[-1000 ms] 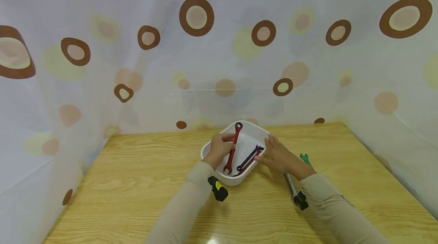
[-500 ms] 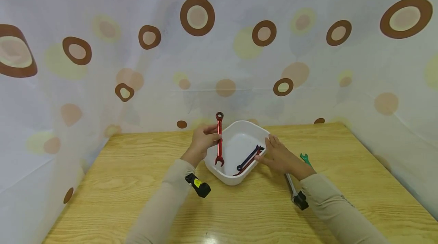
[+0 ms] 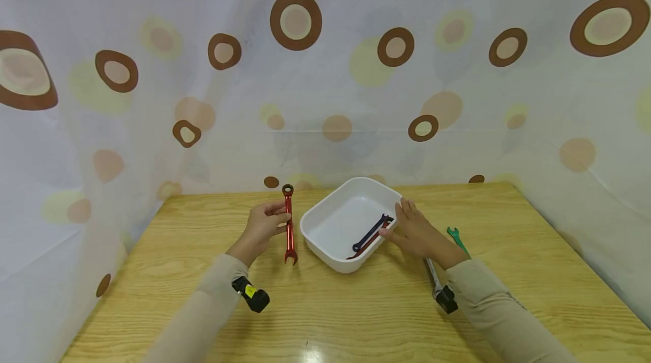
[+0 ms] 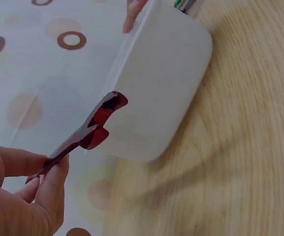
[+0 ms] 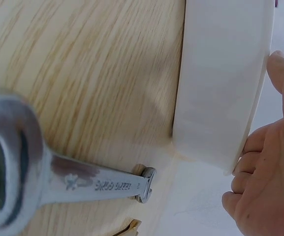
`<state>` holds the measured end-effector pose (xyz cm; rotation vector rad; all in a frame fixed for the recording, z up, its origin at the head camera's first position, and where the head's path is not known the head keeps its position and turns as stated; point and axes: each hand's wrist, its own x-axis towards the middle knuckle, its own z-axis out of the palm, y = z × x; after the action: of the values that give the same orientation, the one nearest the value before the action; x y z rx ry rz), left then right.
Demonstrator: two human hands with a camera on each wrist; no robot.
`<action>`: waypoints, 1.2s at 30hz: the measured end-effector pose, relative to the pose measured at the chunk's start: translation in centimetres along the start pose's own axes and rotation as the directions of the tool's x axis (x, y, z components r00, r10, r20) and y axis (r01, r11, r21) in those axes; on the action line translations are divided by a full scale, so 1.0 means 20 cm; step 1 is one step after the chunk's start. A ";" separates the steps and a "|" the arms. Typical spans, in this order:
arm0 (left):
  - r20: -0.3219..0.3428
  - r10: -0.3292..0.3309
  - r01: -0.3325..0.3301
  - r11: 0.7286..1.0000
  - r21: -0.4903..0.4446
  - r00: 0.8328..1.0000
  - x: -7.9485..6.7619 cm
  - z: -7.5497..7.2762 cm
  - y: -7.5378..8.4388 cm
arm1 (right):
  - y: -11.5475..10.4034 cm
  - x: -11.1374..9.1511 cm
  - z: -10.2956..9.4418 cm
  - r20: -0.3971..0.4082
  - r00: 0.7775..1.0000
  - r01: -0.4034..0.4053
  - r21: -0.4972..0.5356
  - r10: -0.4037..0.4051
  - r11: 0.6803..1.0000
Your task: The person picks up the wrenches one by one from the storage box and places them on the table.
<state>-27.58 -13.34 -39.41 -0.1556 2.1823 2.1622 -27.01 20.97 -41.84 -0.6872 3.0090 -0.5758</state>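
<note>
My left hand [image 3: 261, 227] pinches a red combination wrench [image 3: 289, 227] by its middle, thumb and fingers on the shaft, just left of the white plastic bin [image 3: 325, 250]. The ring end points up and the open end down, above the table; in the left wrist view the open end of the red wrench [image 4: 95, 130] faces the camera. Fingers of my right hand [image 3: 419, 233] rest against the right rim of the bin. Inside, a dark blue wrench [image 3: 370, 233] and another red wrench [image 3: 366, 245] lie side by side along the right wall.
Beneath my right forearm, partly hidden, lie a silver wrench [image 3: 432, 275] and a green wrench [image 3: 456, 237]. A small gold-coloured metal end [image 5: 128, 228] shows near the silver wrench. Patterned cloth [image 3: 335, 86] hangs behind the wooden table [image 3: 335, 318] and at both sides.
My left hand has lifted the red wrench out of the bin and moved it left, past the rim and lower over the table. My right hand has stayed at the rim.
</note>
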 end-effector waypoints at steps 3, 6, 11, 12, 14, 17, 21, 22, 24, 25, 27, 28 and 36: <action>-0.003 -0.017 0.017 0.999 0.047 1.000 -0.03 -0.06 -0.04 | 0.00 0.00 0.00 0.013 1.000 -0.005 -0.004 0.005 1.000; 0.011 -0.029 0.028 0.996 0.079 1.000 -0.05 -0.10 -0.09 | 0.00 0.00 0.00 0.013 1.000 -0.006 -0.006 0.006 1.000; 0.022 -0.057 0.054 0.991 0.121 0.998 -0.08 -0.13 -0.16 | 0.00 0.00 0.00 0.012 1.000 -0.012 -0.013 0.012 1.000; 0.018 -0.069 0.066 0.991 0.119 0.997 -0.08 -0.13 -0.17 | 0.00 0.00 0.00 0.015 1.000 -0.012 -0.012 0.013 1.000; 0.006 -0.087 0.086 0.989 0.121 0.996 -0.08 -0.13 -0.21 | 0.00 0.00 0.00 0.018 1.000 -0.013 -0.010 0.013 1.000; -0.015 -0.102 0.103 0.987 0.124 0.995 -0.09 -0.13 -0.25 | 0.00 0.00 0.00 0.021 1.000 -0.015 -0.006 0.015 1.000; -0.037 -0.107 0.111 0.981 0.161 0.994 -0.10 -0.13 -0.28 | 0.00 0.00 0.00 0.010 1.000 -0.008 -0.002 0.008 1.000; -0.041 -0.105 0.111 0.979 0.172 0.994 -0.10 -0.13 -0.28 | 0.00 0.00 0.00 0.010 1.000 -0.008 -0.004 0.008 1.000; -0.040 -0.096 0.102 0.975 0.196 0.995 -0.11 -0.13 -0.28 | 0.00 0.00 0.00 0.008 1.000 -0.004 -0.004 0.005 1.000; -0.039 -0.090 0.096 0.973 0.210 0.995 -0.11 -0.12 -0.28 | 0.00 0.00 0.00 0.010 1.000 -0.005 -0.004 0.005 1.000; -0.038 -0.078 0.085 0.968 0.235 0.996 -0.11 -0.12 -0.28 | 0.00 0.00 0.00 0.013 1.000 -0.007 -0.006 0.007 1.000; -0.036 -0.071 0.078 0.965 0.250 0.997 -0.11 -0.12 -0.28 | 0.00 0.00 0.00 0.013 1.000 -0.006 -0.006 0.006 1.000; -0.046 0.011 0.013 0.873 0.487 0.999 -0.10 -0.13 -0.25 | -0.01 0.00 -0.01 0.016 1.000 -0.004 0.005 0.004 1.000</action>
<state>-24.95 -15.83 -44.18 -0.1776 2.6664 1.5431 -26.90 20.85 -41.54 -0.6827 2.9922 -0.5751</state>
